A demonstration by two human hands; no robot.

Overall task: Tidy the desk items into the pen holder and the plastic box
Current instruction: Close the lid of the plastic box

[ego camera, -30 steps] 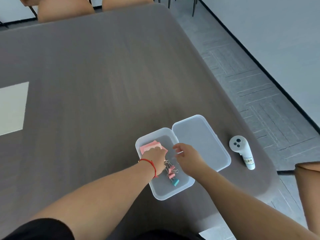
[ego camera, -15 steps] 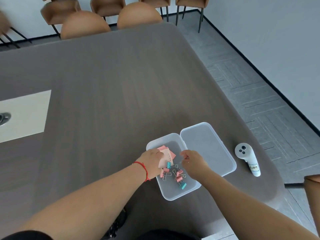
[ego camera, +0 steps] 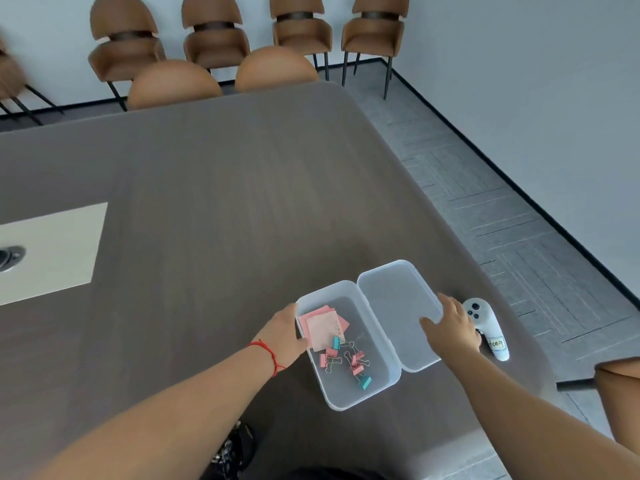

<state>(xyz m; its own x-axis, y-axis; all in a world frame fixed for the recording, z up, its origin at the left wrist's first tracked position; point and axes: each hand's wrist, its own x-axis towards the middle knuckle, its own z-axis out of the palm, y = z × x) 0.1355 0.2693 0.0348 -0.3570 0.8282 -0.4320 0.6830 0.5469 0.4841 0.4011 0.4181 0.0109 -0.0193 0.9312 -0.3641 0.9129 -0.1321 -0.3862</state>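
My left hand (ego camera: 285, 332) rests flat against the left wall of the plastic box (ego camera: 360, 398), holding nothing. My right hand (ego camera: 450, 327) is spread over the open lid (ego camera: 391, 299), its fingertips hidden. The box, near the table's (ego camera: 207, 202) right edge, holds pink notes (ego camera: 323, 323) and binder clips (ego camera: 353, 362).

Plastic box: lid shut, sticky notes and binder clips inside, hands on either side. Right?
Not quite. The head view shows the lid swung open beside the plastic box. Sticky notes and binder clips lie inside; left hand and right hand flank it.
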